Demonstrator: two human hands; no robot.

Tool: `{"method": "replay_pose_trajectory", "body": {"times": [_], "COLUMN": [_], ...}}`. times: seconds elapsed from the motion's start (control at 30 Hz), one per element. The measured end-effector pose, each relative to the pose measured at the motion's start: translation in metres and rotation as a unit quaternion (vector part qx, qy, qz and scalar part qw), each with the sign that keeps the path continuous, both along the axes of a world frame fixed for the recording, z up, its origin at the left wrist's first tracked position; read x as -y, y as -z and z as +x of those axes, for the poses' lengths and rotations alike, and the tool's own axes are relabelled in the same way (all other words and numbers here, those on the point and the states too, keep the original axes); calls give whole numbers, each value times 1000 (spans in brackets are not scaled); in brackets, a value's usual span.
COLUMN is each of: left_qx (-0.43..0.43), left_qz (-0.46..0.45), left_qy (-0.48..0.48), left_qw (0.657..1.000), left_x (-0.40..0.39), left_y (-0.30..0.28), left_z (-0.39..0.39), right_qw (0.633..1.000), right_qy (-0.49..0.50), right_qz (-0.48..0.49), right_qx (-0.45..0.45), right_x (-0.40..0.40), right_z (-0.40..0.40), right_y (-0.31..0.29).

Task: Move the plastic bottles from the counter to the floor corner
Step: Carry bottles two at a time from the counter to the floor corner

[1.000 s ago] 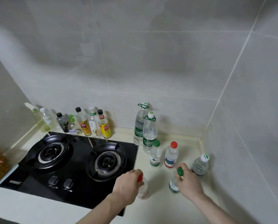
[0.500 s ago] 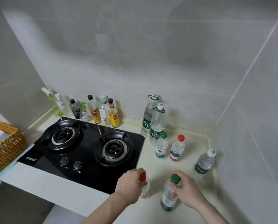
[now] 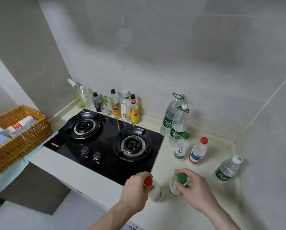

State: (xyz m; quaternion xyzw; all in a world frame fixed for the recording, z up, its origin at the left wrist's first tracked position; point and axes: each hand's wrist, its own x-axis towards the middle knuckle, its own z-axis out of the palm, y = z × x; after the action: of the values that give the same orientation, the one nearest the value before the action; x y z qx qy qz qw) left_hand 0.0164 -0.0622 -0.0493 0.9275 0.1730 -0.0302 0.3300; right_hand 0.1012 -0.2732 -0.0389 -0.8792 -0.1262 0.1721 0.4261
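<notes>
Cream counter (image 3: 203,211) (grey-tiled corner), black hob (image 3: 109,143)

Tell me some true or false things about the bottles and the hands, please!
1. The left hand holds a red-capped bottle. True.
2. The right hand is empty. False: it grips a green-capped bottle.
3. Both held bottles are on the floor. False: they are over the counter.
4. A wicker basket sits left of the stove. True.
5. The two tallest water bottles lie flat. False: they stand upright.
</notes>
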Motion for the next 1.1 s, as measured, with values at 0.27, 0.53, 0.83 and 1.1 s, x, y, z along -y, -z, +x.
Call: {"method": "replay_pose_trajectory", "body": {"times": [0.27,0.53,0.83,1.1], "left_qx": [35,53,52,84], "left_qz": [-23,-65,-58,-61], "left_qy": [-46,-114,-258,-396], "left_qw": [998,990,963,912], "left_x": [-36,-67,-73,-67], "left_y": [-32,-50,-52,-54], "left_z": [-69,-130,-170,-211], "right_qw": [999,993,964,916], "right_qy": [-41,-107,-261,-399], "right_qz": [-2,17,12,6], "right_qx": [-16,-37,-47,-37], "right_x": [-58,-108,-152,-202], "right_z": [-31,-64,-59,-71], "right_y": [-37,-49,-53,-62]}}
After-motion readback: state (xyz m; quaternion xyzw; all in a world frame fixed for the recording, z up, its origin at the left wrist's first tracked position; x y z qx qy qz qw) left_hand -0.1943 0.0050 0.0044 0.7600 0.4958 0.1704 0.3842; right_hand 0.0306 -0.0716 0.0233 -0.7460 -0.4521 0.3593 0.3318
